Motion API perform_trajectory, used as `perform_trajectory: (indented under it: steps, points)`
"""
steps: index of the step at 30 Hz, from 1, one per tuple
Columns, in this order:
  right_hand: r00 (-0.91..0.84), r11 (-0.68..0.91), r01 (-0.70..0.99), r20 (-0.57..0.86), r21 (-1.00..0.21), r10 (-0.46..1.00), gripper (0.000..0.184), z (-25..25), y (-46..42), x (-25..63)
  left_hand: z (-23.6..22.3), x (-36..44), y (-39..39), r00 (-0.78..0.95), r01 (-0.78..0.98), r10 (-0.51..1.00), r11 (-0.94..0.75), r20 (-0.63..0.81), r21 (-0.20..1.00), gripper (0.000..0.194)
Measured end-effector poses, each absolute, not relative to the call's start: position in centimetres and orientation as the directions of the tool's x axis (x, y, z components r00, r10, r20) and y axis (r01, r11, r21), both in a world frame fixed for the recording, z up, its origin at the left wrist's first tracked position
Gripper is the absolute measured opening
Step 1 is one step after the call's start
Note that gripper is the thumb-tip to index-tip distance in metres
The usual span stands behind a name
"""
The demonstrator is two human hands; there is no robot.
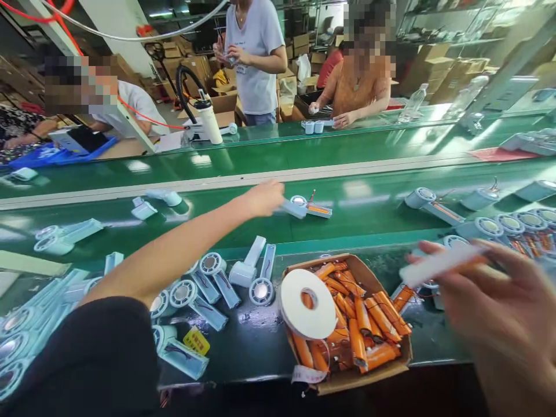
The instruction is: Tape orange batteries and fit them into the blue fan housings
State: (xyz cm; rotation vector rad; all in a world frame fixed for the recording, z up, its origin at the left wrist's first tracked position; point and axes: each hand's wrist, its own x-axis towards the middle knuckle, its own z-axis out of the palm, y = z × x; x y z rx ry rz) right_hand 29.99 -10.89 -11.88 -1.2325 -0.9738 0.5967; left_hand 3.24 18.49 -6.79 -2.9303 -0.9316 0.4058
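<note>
My left hand [266,198] reaches far across to the green belt, its fingers closed at the end of a light-blue plastic fan part [293,208]. Right beside that part lies a light-blue handheld fan housing [320,212] with an orange battery in its handle and a red wire sticking up. My right hand [499,301], blurred by motion, is raised at the right with a white strip-like piece [441,265] between thumb and fingers; some orange shows under it. Between my arms, a cardboard box [347,382] holds orange wrapped batteries [358,336] and a white tape roll [291,301].
Fan housings [212,263] lie left of the box, with a stack [17,347] at far left and a row [508,226] at right. A yellow label [196,340] lies near the edge. People [256,58] work across the belt [243,226], near a white bottle [208,123].
</note>
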Motion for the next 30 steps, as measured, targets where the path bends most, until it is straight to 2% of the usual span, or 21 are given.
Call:
perform_trajectory:
  steps: [2, 4, 6, 8, 11, 14, 20, 25, 30]
  points:
    - [0.378, 0.345, 0.136, 0.371, -0.929, 0.848, 0.041, -10.5, -5.3, 26.3, -8.3, -1.7, 20.1, 0.722, 0.628, 0.636, -0.768, -0.272, -0.129, 0.036]
    - [0.207, 0.323, 0.131, 0.345, -0.937, 0.916, 0.042, -10.4, 0.8, 23.1, -10.4, -4.5, 21.2, 0.693, 0.664, 0.662, -0.741, -0.287, -0.105, 0.036]
    - [0.055, 0.271, 0.198, 0.287, -0.942, 0.956, 0.042, -11.5, 6.2, 20.6, -12.3, -5.3, 22.0, 0.684, 0.684, 0.666, -0.727, -0.3, -0.056, 0.032]
    - [-0.041, 0.246, 0.367, 0.249, -0.897, 0.968, 0.035, -12.9, 10.2, 18.7, -13.4, -5.1, 22.7, 0.681, 0.699, 0.661, -0.715, -0.314, 0.01, 0.024]
    - [-0.136, 0.236, 0.653, 0.196, -0.719, 0.971, 0.031, -14.6, 13.5, 16.6, -13.7, -4.8, 24.0, 0.678, 0.72, 0.661, -0.685, -0.32, 0.112, 0.02]
    - [-0.183, 0.226, 0.801, 0.132, -0.555, 0.974, 0.032, -15.6, 14.7, 15.4, -13.8, -5.2, 24.7, 0.673, 0.738, 0.685, -0.648, -0.281, 0.188, 0.024]
    - [-0.21, 0.205, 0.915, 0.023, -0.348, 0.977, 0.032, -16.3, 15.4, 14.9, -14.7, -4.8, 24.4, 0.656, 0.752, 0.72, -0.599, -0.227, 0.275, 0.021]
    - [-0.245, 0.227, 0.962, -0.119, -0.151, 0.962, 0.037, -16.1, 15.7, 14.5, -15.2, -3.8, 24.3, 0.625, 0.768, 0.755, -0.55, -0.197, 0.328, 0.022]
    - [-0.275, 0.271, 0.961, -0.236, -0.049, 0.932, 0.043, -15.9, 16.0, 13.2, -16.0, -2.9, 24.4, 0.584, 0.786, 0.796, -0.505, -0.16, 0.357, 0.024]
